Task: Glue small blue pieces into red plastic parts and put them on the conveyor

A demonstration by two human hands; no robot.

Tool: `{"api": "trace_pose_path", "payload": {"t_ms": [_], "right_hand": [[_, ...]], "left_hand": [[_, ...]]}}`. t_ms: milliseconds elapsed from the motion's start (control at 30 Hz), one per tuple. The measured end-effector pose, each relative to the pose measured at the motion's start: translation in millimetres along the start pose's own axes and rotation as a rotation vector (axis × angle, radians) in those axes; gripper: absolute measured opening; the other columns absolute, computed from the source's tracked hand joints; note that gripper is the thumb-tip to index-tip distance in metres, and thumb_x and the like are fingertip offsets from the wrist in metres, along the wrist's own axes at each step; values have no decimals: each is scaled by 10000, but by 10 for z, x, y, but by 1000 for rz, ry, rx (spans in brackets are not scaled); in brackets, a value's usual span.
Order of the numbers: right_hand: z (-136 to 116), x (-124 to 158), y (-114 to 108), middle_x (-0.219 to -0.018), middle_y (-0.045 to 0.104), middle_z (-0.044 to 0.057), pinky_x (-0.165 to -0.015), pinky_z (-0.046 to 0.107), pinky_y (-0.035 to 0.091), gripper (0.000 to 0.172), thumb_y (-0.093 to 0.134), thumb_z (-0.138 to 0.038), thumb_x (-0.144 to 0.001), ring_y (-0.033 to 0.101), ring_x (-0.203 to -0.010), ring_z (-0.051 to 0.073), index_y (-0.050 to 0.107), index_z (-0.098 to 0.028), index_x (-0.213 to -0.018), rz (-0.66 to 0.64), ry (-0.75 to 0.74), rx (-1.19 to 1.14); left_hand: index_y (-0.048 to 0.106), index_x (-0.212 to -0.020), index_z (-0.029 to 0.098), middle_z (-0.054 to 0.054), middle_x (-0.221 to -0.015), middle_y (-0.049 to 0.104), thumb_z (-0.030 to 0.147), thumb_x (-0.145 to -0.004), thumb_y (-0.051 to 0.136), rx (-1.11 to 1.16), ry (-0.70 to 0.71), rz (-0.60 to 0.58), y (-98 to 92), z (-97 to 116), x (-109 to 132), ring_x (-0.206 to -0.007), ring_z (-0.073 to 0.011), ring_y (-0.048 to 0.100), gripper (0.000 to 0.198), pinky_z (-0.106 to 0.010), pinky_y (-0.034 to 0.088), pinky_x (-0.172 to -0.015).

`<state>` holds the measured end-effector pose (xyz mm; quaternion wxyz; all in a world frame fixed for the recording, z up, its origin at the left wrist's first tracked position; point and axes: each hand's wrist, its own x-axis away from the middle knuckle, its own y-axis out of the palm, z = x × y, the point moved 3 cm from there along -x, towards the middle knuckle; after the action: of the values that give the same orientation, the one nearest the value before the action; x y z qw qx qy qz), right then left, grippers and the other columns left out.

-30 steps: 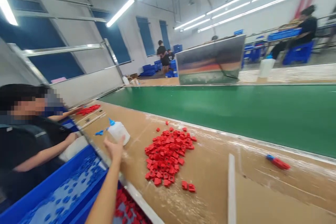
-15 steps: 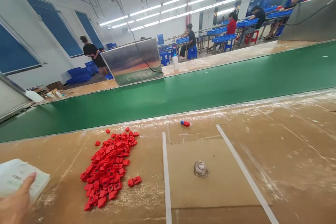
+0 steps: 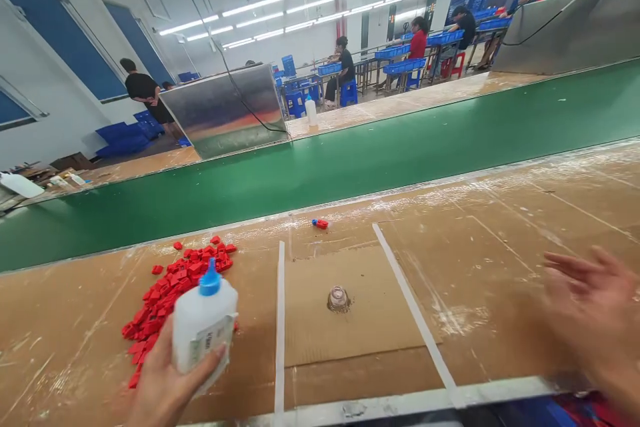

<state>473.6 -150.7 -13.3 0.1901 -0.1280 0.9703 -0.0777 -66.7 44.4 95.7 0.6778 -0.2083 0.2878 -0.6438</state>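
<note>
My left hand (image 3: 165,383) grips a white plastic squeeze bottle (image 3: 203,323) with a blue nozzle cap, held upright over the near edge of the brown worktable. Just behind the bottle lies a heap of several small red plastic parts (image 3: 170,283). My right hand (image 3: 595,320) hovers at the right side above the table, fingers spread and blurred by motion, holding nothing. Between the hands, on a cardboard sheet (image 3: 350,320), sits a small clear round cap-like piece (image 3: 339,297).
A green conveyor belt (image 3: 350,167) runs behind the table. One red and blue part (image 3: 320,223) lies near its edge. Two white strips (image 3: 415,313) frame the cardboard. A metal box (image 3: 225,110), another bottle (image 3: 311,111) and seated workers are beyond the belt.
The view swung right from a co-worker and blue bins to the table. My left hand lifted the bottle upright into view. My right hand came in from the right.
</note>
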Motion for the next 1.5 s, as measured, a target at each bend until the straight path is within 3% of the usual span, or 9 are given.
{"api": "trace_pose_path", "payload": {"t_ms": [67, 200, 300, 467, 700, 1000, 1500], "right_hand": [[79, -1, 290, -1190, 589, 235, -791, 400, 510, 644, 663, -379, -955, 640, -1011, 256, 297, -202, -1455, -106, -22, -42], [189, 143, 649, -1116, 622, 178, -742, 380, 527, 716, 726, -285, -896, 674, -855, 226, 266, -225, -1443, -288, -29, -84], [235, 177, 627, -1045, 647, 159, -749, 371, 516, 587, 664, -186, -925, 678, -850, 220, 336, -215, -1411, -321, -18, -96], [270, 147, 548, -976, 668, 154, -762, 380, 481, 448, 633, -216, -936, 665, -833, 209, 450, -169, -1342, -323, 0, -83], [259, 139, 542, -964, 665, 88, -776, 448, 504, 580, 643, -447, -846, 656, -839, 270, 426, -233, -1340, -328, 21, -113], [222, 134, 497, -996, 641, 68, -719, 402, 516, 599, 643, -396, -834, 681, -816, 250, 358, -257, -1343, -270, 33, -168], [220, 132, 470, -1004, 643, 56, -676, 350, 525, 600, 666, -361, -808, 690, -751, 216, 366, -263, -1319, -228, 48, -202]], "left_hand": [[604, -1240, 231, -43, -992, 780, 495, -604, 808, 71, 26, -162, 236, 223, 77, -880, -306, 722, 718, -343, 597, -761], [599, -1248, 222, -39, -1037, 752, 396, -686, 763, -15, 138, -469, 494, 482, 125, -880, -271, 693, 610, -291, 552, -751], [599, -1258, 230, -18, -999, 732, 296, -715, 732, -175, 198, -669, 593, 521, 97, -838, -245, 663, 563, -276, 518, -743], [560, -1310, 248, 10, -937, 699, 263, -736, 695, -315, 214, -822, 699, 614, 42, -795, -224, 616, 589, -255, 464, -702], [617, -1149, 239, -5, -883, 687, 374, -732, 645, -525, 231, -931, 809, 793, -42, -821, -246, 597, 439, -277, 433, -684], [600, -1079, 231, -17, -858, 664, 437, -746, 612, -610, 300, -978, 908, 847, -130, -791, -241, 596, 392, -274, 405, -648], [585, -1095, 242, -5, -877, 655, 403, -727, 624, -710, 255, -1030, 901, 1008, -172, -812, -238, 597, 404, -264, 393, -648]]}}
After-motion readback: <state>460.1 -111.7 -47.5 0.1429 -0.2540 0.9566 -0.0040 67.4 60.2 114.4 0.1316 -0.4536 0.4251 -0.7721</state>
